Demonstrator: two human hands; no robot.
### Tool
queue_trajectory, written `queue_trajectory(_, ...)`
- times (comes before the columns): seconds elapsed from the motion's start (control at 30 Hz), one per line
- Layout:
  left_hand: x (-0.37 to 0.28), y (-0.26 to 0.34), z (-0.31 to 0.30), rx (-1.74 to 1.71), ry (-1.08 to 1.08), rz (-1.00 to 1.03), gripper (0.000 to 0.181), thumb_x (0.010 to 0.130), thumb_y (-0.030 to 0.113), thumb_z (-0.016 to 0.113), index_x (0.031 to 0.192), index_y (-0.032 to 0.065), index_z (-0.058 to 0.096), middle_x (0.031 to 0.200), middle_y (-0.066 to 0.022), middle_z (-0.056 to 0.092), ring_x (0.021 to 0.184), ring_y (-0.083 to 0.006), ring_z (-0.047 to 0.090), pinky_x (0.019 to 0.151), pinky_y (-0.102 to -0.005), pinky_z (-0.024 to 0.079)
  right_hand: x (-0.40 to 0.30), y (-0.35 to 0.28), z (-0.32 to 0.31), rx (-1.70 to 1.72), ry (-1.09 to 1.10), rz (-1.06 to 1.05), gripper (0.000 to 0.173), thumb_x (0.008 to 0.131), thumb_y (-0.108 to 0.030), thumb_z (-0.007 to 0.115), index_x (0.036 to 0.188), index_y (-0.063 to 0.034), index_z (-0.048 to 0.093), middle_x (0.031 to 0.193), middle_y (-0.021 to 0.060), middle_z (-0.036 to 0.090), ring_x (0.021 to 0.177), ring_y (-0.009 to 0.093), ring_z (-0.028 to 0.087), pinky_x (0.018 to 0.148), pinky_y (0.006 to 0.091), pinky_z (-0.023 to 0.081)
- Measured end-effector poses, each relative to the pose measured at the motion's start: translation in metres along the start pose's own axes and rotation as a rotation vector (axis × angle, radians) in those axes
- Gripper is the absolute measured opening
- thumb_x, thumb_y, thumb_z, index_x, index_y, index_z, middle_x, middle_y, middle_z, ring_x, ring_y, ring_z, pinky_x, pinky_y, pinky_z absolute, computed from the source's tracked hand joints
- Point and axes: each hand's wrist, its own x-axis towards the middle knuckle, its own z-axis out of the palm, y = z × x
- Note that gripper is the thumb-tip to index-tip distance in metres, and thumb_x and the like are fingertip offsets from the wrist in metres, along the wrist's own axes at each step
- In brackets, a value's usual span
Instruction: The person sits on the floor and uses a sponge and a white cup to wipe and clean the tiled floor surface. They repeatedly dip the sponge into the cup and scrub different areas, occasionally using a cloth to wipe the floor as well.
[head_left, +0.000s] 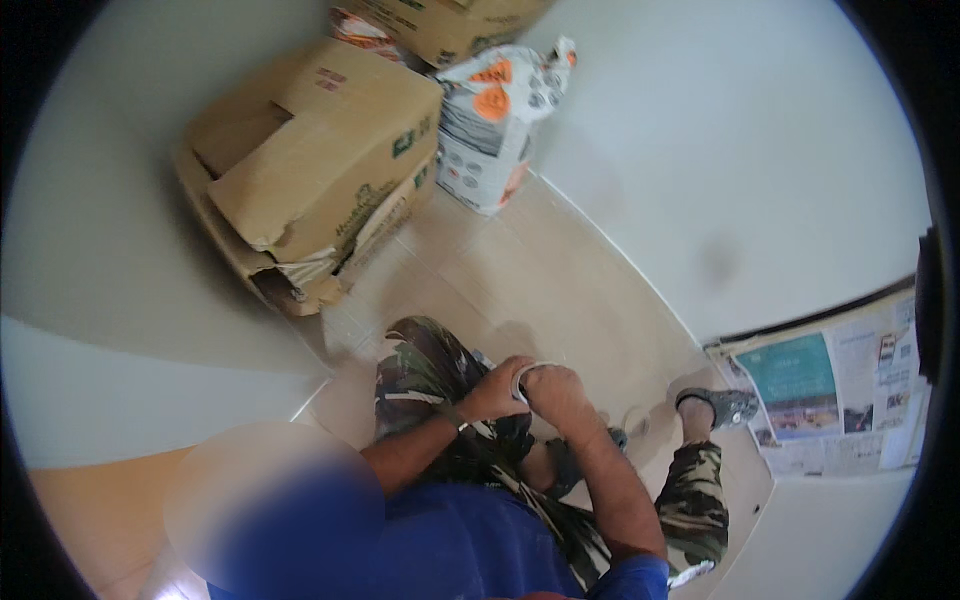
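Note:
A white ring-shaped roll (517, 385), probably of tape, sits between my two hands above the bent camouflage-clad knee (424, 349). My left hand (495, 390) grips its left side, with a band around the wrist. My right hand (556, 394) closes on the right side, the fingers partly inside or behind the ring. Exactly how those fingers lie is hidden. Below the hands are the tiled floor (465, 292) and a dark shoe (564, 469).
A torn cardboard box (330, 165) stands by the left wall, beside a white and orange bag (487, 127). Another carton (450, 26) is behind them. Newspaper sheets (832, 397) cover a panel at right, near a grey clog (724, 409). A pale wall (720, 150) rises beyond.

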Motion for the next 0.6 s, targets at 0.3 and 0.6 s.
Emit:
queue_trajectory(0.3, 0.066, -0.002, -0.013, 0.088, -0.111, 0.026, 0.073, 0.060, 0.010, 0.076, 0.124, 0.0030, 0.042, 0.117, -0.0168, 0.050, 0.111, -0.0311, 0.051, 0.095, -0.0365, 0.040, 0.009, 0.039, -0.031, 0.181, 0.110, 0.151, 0.013, 0.068, -0.007, 0.062, 0.080, -0.0028, 0.063, 0.078, 0.0152, 0.065, 0.074, 0.029, 0.065, 0.064, 0.0390, 0.053)
queue_trajectory(0.6, 0.166, -0.036, -0.049, 0.096, -0.192, -0.149, 0.066, 0.066, 0.013, 0.077, 0.122, 0.0024, 0.045, 0.110, -0.0138, 0.059, 0.104, -0.0230, 0.056, 0.092, -0.0347, 0.043, 0.034, 0.127, 0.007, 1.421, 0.819, 0.636, 0.028, 0.083, -0.007, 0.053, 0.109, 0.0010, 0.060, 0.093, 0.0139, 0.065, 0.081, 0.013, 0.059, 0.074, 0.0287, 0.047)
